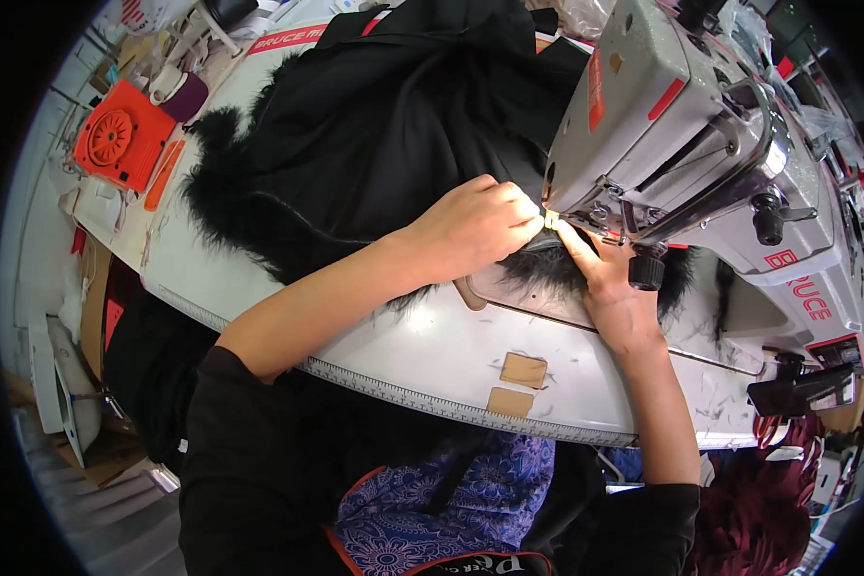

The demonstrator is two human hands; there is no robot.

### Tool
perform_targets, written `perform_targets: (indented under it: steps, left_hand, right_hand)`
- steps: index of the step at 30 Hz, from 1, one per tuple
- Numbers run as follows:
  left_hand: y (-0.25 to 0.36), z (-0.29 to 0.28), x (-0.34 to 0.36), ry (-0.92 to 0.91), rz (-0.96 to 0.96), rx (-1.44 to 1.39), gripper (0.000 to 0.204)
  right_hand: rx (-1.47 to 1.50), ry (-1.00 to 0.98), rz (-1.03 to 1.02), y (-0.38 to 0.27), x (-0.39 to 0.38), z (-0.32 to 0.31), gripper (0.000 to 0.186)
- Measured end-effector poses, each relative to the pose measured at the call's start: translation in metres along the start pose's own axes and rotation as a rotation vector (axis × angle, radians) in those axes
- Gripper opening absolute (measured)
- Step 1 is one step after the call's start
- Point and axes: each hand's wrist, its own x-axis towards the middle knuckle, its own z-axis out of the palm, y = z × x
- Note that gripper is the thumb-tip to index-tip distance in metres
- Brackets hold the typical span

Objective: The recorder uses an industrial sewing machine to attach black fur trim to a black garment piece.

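Observation:
A black garment (pixel 422 106) with fluffy fur trim (pixel 230 206) along its edge lies spread across the sewing machine table. My left hand (pixel 480 226) is closed, thumb and fingers pinched on the garment's edge close to the needle area. Just right of it, my right hand (pixel 614 278) rests on the fur edge with its index finger stretched toward the same spot; its other fingers are partly hidden behind the machine head. A small pale yellow piece (pixel 551 220), brightly lit, shows between my fingertips under the sewing machine (pixel 634 96). I cannot make out what it is.
At the far left sit an orange box-shaped device (pixel 115 136) and a purple thread spool (pixel 180 94). A measuring tape strip (pixel 432 403) runs along the table's front edge, near two tan patches (pixel 523 371). Dark red fabric (pixel 758 509) hangs at the lower right.

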Motion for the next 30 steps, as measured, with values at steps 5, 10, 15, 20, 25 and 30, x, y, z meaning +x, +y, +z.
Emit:
perform_targets:
  steps: [5, 10, 15, 20, 25, 30]
  left_hand:
    - [-0.004, -0.007, -0.004, -0.015, 0.083, -0.108, 0.019]
    - [0.019, -0.020, -0.008, -0.071, -0.042, 0.088, 0.028]
    - [0.007, -0.020, -0.016, -0.153, -0.210, -0.198, 0.048]
    - [-0.034, -0.016, 0.000, -0.198, -0.051, -0.489, 0.058]
    - [-0.044, -0.015, 0.006, -0.331, 0.134, -0.567, 0.060]
    - [-0.040, -0.011, 0.002, -0.249, 0.207, -0.453, 0.072]
  right_hand:
    - [-0.037, 0.014, -0.124, -0.006, -0.002, -0.015, 0.063]
    - [-0.090, 0.138, -0.266, 0.001, 0.001, -0.015, 0.047]
    - [-0.187, 0.161, -0.248, -0.008, -0.007, -0.022, 0.041]
    - [-0.372, -0.002, 0.024, -0.047, -0.031, -0.018, 0.047]
    - [-0.135, -0.079, 0.177, -0.071, -0.042, -0.029, 0.043]
    - [-0.051, -0.225, 0.276, -0.053, -0.012, -0.050, 0.029]
